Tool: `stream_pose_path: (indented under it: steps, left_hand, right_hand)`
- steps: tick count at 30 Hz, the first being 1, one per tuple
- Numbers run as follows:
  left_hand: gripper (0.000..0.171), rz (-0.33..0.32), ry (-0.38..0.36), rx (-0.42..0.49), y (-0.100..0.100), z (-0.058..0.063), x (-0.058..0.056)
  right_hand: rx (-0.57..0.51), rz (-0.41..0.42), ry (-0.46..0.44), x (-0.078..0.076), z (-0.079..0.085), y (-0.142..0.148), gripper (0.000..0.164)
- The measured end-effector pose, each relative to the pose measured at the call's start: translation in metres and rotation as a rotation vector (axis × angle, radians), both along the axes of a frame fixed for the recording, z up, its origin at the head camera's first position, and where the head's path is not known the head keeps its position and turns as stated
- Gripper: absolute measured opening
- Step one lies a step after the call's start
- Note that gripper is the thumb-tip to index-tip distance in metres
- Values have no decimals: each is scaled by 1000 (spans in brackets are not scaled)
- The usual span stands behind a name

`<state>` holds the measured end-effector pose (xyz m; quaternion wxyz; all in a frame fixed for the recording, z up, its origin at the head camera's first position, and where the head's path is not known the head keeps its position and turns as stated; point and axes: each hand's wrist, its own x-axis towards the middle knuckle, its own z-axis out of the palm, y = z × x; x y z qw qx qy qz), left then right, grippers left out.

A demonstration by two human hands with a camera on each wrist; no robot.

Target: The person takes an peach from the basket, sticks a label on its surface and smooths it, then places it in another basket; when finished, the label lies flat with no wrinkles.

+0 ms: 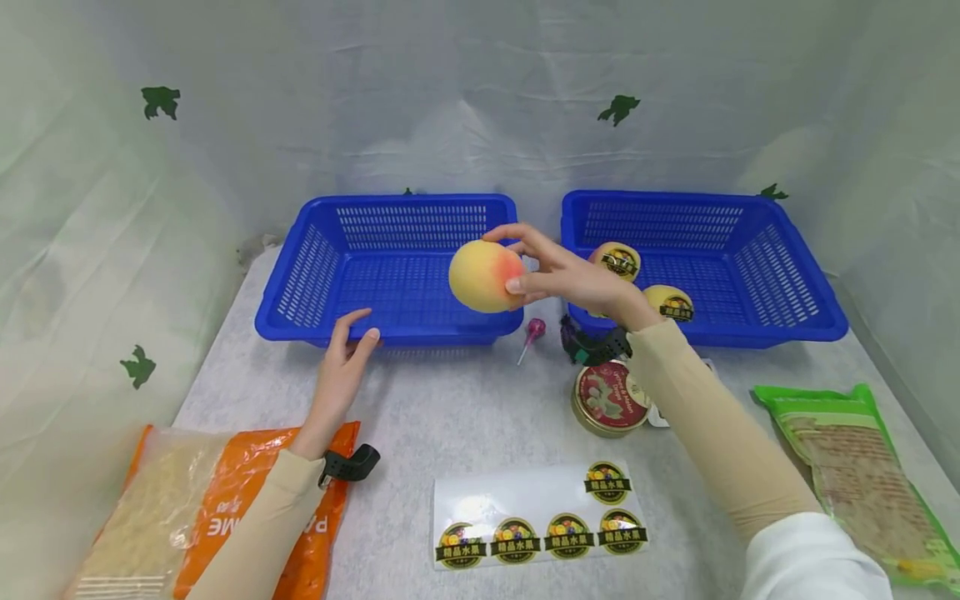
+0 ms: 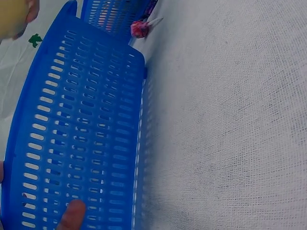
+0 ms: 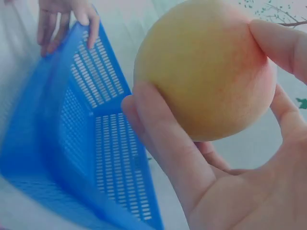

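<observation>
A yellow peach with a red blush is held up by my right hand, its thumb and fingers around the fruit's right side. The peach hangs above the right end of the left blue basket; no sticker shows on it. At that basket's front rim is my left hand, thumb outside the wall and fingers over the inner side, as the left wrist view suggests. The right blue basket holds peaches with black-and-gold stickers, one at the back and another nearer the front.
A sheet of round fruit stickers lies at the front of the table. Around it are a pink lollipop, a red candy tin, an orange food bag at left and a green-edged bag at right.
</observation>
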<state>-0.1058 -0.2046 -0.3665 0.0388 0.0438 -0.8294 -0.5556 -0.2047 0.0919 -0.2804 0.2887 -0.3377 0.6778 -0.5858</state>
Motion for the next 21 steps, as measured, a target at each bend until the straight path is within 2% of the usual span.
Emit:
stream_pose_path:
  steps: [4,9,15,21]
  left_hand:
    - [45,-9,-3,-1,-1,0,0]
    - [46,-22,-5,6,-4,-5,-1]
    - [47,-11,-12,-19,-15,-27,-11]
    - [47,-10,-20,-30,-16,-31,-15]
  right_hand:
    - [-23,44,-11,16,-9,17,51]
    - [-66,94,-79,27,-35,33,51]
    - [-135,82,-107,46,-62,36,57]
    - [-159,22,-59,64,-82,36,59]
